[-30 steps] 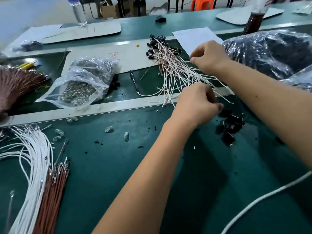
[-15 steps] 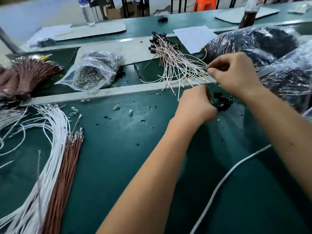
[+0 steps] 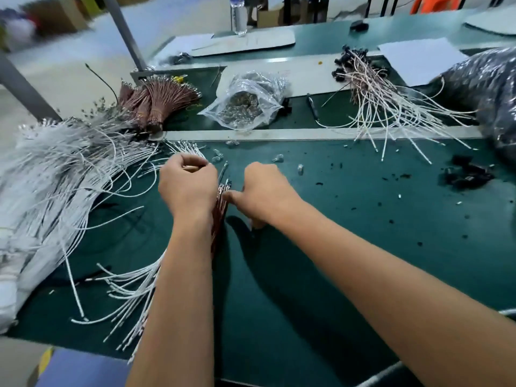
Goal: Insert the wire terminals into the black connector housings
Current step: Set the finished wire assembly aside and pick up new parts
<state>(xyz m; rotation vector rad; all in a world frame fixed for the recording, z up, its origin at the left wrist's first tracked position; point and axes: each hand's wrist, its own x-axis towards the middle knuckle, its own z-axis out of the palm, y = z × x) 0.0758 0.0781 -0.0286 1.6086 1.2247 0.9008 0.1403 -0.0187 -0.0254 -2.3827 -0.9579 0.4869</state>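
- Brown wires (image 3: 220, 203): a thin bundle on the green mat (image 3: 349, 247), running near-to-far between the two hands, crimped terminals at the far end. Judged light and limp; a lone wire would buckle if pushed from far back, so take hold just behind the terminal.
- White wires (image 3: 69, 185): large loose heap at left, tips fanned toward the left hand. Likely snag-prone.
- Black connector housings (image 3: 467, 175): small pile at far right, well apart from both hands. Judged small, rigid, light.
- Left hand (image 3: 188, 188): knuckles up, fingers curled, pinching wire ends at its far side.
- Right hand (image 3: 264, 191): palm down, fingers curled under, thumb at the brown bundle; whether it grips anything, cannot tell.
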